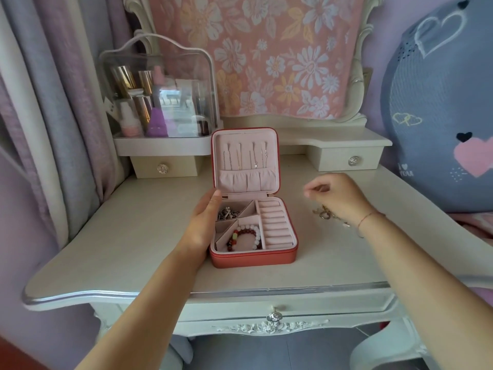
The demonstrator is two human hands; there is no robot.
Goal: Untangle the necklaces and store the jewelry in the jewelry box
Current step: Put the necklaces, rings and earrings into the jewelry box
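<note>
1. A person's left hand [204, 222] rests against the left wall of an open red jewelry box [253, 259] near the middle of the bench [133, 236]; its fingers [213, 206] lie straight along the wall, gripping nothing, the thumb up by the hinge.
2. The right hand [338, 196] hovers over the bench to the right of the box, apart from it; its fingers [317, 189] are curled, thumb and forefinger drawn together; whether they pinch anything cannot be told.
3. Gold jewelry [324, 212] lies on the bench just under the right wrist, towards the right edge; a thin red string [366, 218] circles that wrist.
4. The box's lid [244, 182] stands upright; fine necklaces [240, 156] hang in a row on its pink lining above a gathered pocket.
5. In the tray, silver pieces [226, 212] fill the back-left compartment; a bead bracelet [257, 237] of red and white beads sits in the front compartment, just left of the ring rolls [274, 225].
6. A clear cosmetic case [160, 89] stands at the bench's back-left corner; a floral cloth [266, 54] hangs behind; a heart-patterned cushion [440, 116] leans at the right edge.
</note>
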